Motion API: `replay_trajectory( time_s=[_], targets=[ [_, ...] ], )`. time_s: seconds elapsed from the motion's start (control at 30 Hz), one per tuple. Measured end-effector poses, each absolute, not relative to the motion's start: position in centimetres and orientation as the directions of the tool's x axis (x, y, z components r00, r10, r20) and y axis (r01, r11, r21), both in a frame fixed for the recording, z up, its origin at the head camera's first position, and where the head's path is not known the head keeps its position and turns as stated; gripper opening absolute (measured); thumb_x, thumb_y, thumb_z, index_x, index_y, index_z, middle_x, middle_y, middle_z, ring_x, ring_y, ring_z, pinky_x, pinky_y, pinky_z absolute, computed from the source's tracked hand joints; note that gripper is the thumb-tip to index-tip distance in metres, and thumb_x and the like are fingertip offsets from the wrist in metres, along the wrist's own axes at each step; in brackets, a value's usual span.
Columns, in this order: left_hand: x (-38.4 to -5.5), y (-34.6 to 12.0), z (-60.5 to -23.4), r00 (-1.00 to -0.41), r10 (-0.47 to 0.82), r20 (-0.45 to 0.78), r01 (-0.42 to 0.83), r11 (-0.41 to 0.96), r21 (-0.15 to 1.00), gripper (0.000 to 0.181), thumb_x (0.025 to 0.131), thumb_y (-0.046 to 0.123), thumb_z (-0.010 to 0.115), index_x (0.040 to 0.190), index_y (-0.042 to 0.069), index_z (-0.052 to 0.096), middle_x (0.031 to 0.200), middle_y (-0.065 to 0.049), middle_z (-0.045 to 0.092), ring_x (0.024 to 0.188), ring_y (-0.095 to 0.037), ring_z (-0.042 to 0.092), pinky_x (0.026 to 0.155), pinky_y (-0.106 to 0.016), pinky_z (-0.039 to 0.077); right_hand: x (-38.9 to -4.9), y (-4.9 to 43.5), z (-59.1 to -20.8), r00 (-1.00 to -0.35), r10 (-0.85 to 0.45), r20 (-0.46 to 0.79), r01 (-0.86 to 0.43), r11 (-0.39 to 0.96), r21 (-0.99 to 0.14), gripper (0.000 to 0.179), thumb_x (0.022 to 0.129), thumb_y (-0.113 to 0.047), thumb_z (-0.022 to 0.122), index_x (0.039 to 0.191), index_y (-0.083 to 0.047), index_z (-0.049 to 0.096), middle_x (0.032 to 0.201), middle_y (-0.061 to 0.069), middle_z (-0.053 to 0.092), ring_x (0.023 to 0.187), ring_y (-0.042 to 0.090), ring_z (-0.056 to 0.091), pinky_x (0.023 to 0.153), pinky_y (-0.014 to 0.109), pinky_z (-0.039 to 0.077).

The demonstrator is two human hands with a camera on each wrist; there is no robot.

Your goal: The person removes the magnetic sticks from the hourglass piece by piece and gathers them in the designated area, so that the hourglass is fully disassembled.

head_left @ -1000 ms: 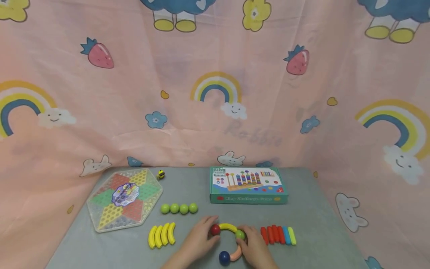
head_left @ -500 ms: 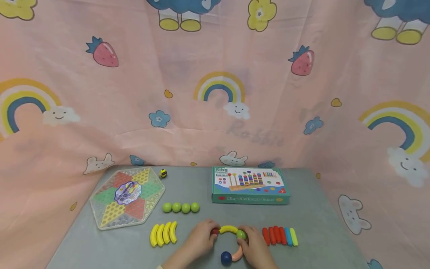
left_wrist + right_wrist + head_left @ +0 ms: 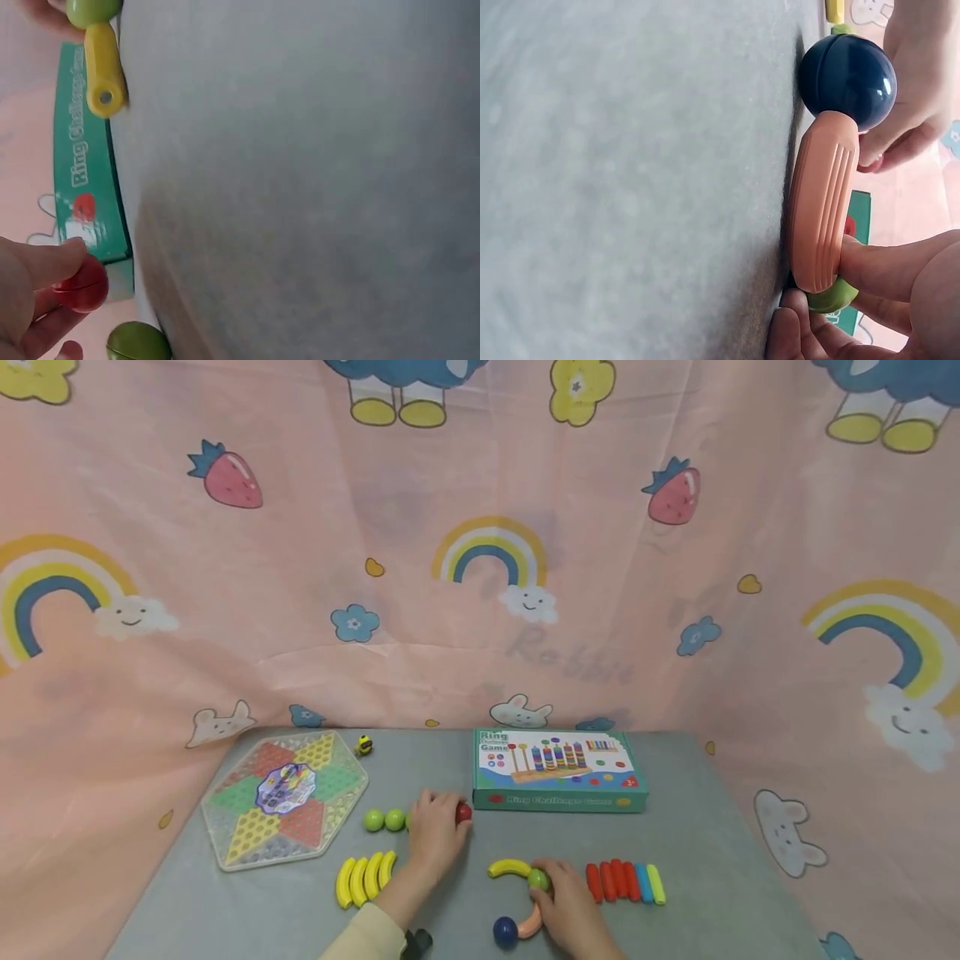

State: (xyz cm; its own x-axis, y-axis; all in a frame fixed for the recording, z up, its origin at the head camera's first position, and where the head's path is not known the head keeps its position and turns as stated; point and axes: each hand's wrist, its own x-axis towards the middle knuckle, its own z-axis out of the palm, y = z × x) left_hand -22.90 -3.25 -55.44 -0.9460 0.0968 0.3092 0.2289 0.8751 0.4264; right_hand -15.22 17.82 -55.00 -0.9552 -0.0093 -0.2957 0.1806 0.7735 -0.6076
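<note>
My left hand (image 3: 435, 837) pinches a red ball (image 3: 84, 285) between thumb and fingers, at the right end of a row of green balls (image 3: 394, 820), partly covering that row. My right hand (image 3: 572, 910) grips a green ball (image 3: 538, 880) with the thumb on its near side. Joined to that ball are a yellow curved stick (image 3: 508, 867) and a salmon curved stick (image 3: 825, 202). A dark blue ball (image 3: 847, 81) sits at the salmon stick's other end. The yellow stick's free end shows a small metal disc in the left wrist view.
Yellow curved sticks (image 3: 366, 881) lie left of the left forearm. Red, blue and lime sticks (image 3: 618, 882) line up right of my right hand. Behind stand a green game box (image 3: 558, 800), a hexagonal board (image 3: 225, 835) and a small bee figure (image 3: 364, 746).
My left hand has pulled the red ball off the yellow stick's end and carried it up and left to the green balls. The right hand has stayed in place.
</note>
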Motion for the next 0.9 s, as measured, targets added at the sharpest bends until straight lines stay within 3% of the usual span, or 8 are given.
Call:
replay_trajectory(
  time_s=[0.13,0.4,0.63,0.77,0.9],
  targets=[
    [-23.5,-3.7,-55.8,-0.944,0.137,0.301,0.249,0.894,0.372,0.030,0.080,0.021,0.086,0.105,0.014,0.073,0.107,-0.003,0.075,0.100,-0.023,0.053,0.085,-0.043,0.037,-15.1,17.8,-55.0,-0.957,-0.027,-0.289,0.163,0.774,-0.612,0.033,0.091,-0.018,0.075,0.122,-0.010,0.067,0.114,0.011,0.064,0.105,0.027,0.061,0.090,0.054,0.054],
    [-23.9,-4.0,-56.1,-0.953,0.158,0.257,0.240,0.913,0.329,0.028,0.081,0.022,0.085,0.105,0.013,0.073,0.106,-0.004,0.074,0.100,-0.025,0.053,0.087,-0.048,0.035,-15.1,17.9,-54.8,-0.964,-0.028,-0.264,0.146,0.775,-0.615,0.032,0.090,-0.017,0.075,0.121,-0.010,0.068,0.114,0.011,0.064,0.105,0.026,0.061,0.090,0.052,0.053],
    [-23.2,-3.5,-55.6,-0.949,0.196,0.247,0.275,0.898,0.344,0.034,0.085,0.021,0.080,0.116,0.012,0.071,0.117,-0.007,0.070,0.113,-0.028,0.053,0.097,-0.053,0.037,-15.1,17.9,-54.8,-0.956,-0.031,-0.291,0.162,0.773,-0.613,0.034,0.091,-0.019,0.074,0.123,-0.010,0.067,0.112,0.010,0.063,0.097,0.021,0.058,0.084,0.048,0.054],
    [-21.9,-2.4,-54.8,-0.939,0.286,0.190,0.342,0.837,0.428,0.030,0.089,0.023,0.075,0.118,0.016,0.071,0.119,-0.004,0.069,0.115,-0.025,0.057,0.099,-0.048,0.045,-15.1,18.0,-54.8,-0.961,-0.033,-0.276,0.154,0.765,-0.625,0.036,0.090,-0.018,0.075,0.124,-0.009,0.066,0.105,0.007,0.061,0.085,0.018,0.053,0.072,0.037,0.050],
    [-20.7,-1.1,-54.7,-0.928,0.364,0.084,0.360,0.811,0.461,0.022,0.089,0.028,0.074,0.111,0.020,0.074,0.112,0.002,0.071,0.105,-0.019,0.063,0.090,-0.041,0.055,-15.0,18.0,-54.9,-0.962,-0.041,-0.271,0.147,0.757,-0.637,0.037,0.090,-0.019,0.075,0.125,-0.008,0.066,0.099,0.005,0.058,0.079,0.017,0.050,0.065,0.032,0.044]
  ],
)
